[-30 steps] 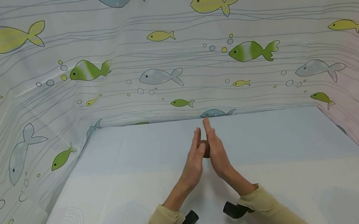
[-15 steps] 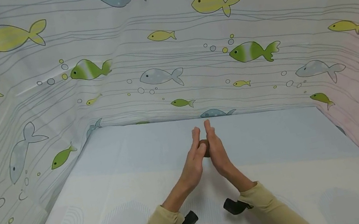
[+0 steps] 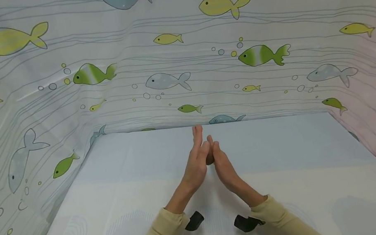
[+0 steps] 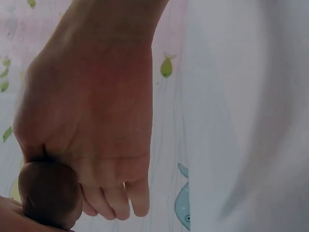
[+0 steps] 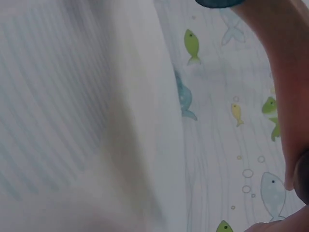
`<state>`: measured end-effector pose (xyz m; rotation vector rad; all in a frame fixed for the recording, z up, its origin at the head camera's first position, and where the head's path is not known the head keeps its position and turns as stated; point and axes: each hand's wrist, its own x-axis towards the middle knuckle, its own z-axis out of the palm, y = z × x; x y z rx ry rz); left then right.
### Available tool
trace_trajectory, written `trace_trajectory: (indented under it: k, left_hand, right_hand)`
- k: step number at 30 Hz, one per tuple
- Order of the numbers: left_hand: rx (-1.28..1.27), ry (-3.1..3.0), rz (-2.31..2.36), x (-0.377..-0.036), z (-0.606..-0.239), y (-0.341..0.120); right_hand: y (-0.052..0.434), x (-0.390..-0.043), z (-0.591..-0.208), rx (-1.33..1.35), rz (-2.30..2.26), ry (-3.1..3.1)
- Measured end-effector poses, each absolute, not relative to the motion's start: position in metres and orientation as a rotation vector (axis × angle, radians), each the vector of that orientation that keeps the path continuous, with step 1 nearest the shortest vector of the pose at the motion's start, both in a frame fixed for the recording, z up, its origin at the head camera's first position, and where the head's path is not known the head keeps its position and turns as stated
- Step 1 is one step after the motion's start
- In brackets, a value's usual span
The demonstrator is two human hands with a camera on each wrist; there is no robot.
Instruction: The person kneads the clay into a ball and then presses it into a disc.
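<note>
Between my two palms is a small rounded brown lump [image 3: 209,159], smooth-looking like clay; most of it is covered in the head view. My left hand [image 3: 195,168] presses it from the left, fingers extended forward. On the other side my right hand [image 3: 225,168] lies against it, its fingers also fairly straight. Seen from the left wrist, the dark lump [image 4: 50,194] sits by the thumb side of the right palm [image 4: 96,116], with part of the left hand [image 4: 17,217] at the corner. In the right wrist view only the lump's edge [image 5: 303,178] shows.
A pale blue and white covered table [image 3: 302,206] lies under the hands. Behind and at both sides rises a fish-patterned curtain [image 3: 114,42]. Black wrist cameras [image 3: 194,220] stick out inward from the beige sleeves [image 3: 163,232].
The hands slide against each other: the left has moved forward and slightly left, the right has drawn back. The lump has shifted slightly left between them.
</note>
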<state>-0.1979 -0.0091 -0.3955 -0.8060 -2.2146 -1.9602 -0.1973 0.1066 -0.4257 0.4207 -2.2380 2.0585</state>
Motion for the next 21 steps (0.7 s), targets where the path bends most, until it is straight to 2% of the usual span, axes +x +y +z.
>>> trace_trajectory:
  k: [14,21]
  left_hand:
    - [-0.749,-2.126,-2.018,-0.213,-0.393,-0.017]
    - [-0.725,-2.162,-2.034,-0.217,-0.395,-0.019]
  right_hand:
    - [0.091,-0.17,-0.41,0.617,2.106,-2.224]
    - [0.091,-0.162,-0.405,0.619,2.135,-2.225]
